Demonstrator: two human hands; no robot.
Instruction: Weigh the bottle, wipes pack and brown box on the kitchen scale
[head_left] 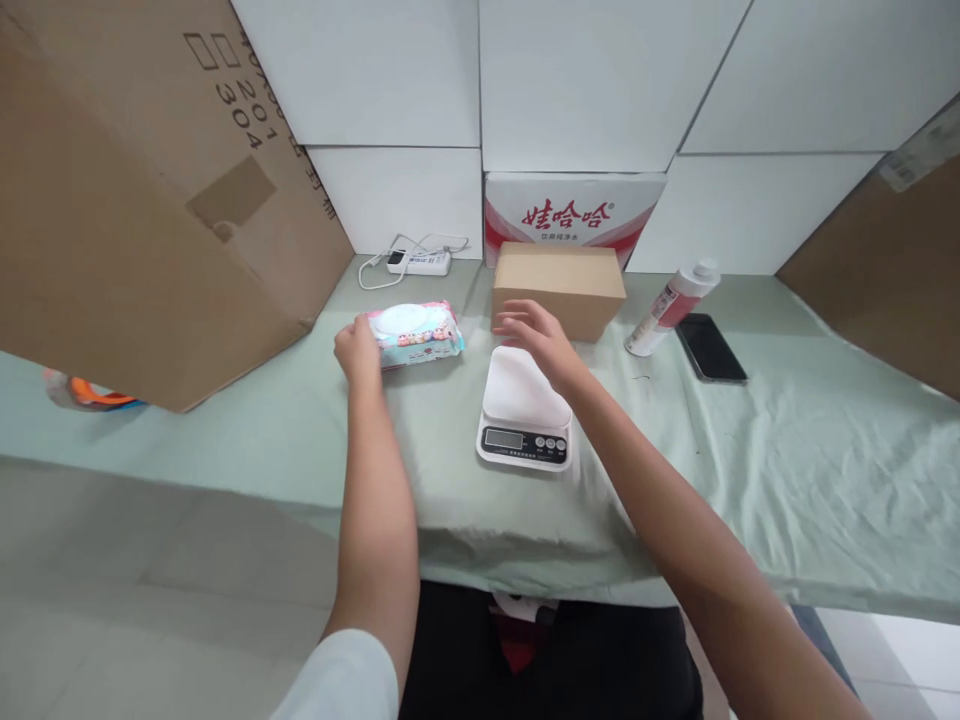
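The pack of wet wipes (415,334) lay flat on the green-covered table (787,470), at about ten o'clock from the kitchen scale (525,410) and well clear of it. The left hand (358,352) rested against the pack's left end, fingers curled onto its edge; it looked like a light hold, the sort that suits a soft pack that would sag if pinched from one corner, though a firm grasp could not be told from this view. The pack's white lid faced up and appeared closed, so nothing of its contents showed.

The right hand (541,340) hovered open above the far edge of the scale's white platform, fingers spread and holding nothing. The platform was bare and the display too small to read.

At twelve o'clock from the scale, just beyond the right hand, stood a small brown carton (559,285), closed, its contents hidden. Behind it a red-and-white printed box (574,212) leaned against the white wall. At two o'clock lay a white bottle with a red label (670,305) on its side, and beside it a dark phone (710,347), face up. A white power strip (418,262) sat at eleven o'clock by the wall. Large cardboard boxes (142,200) stood at nine o'clock
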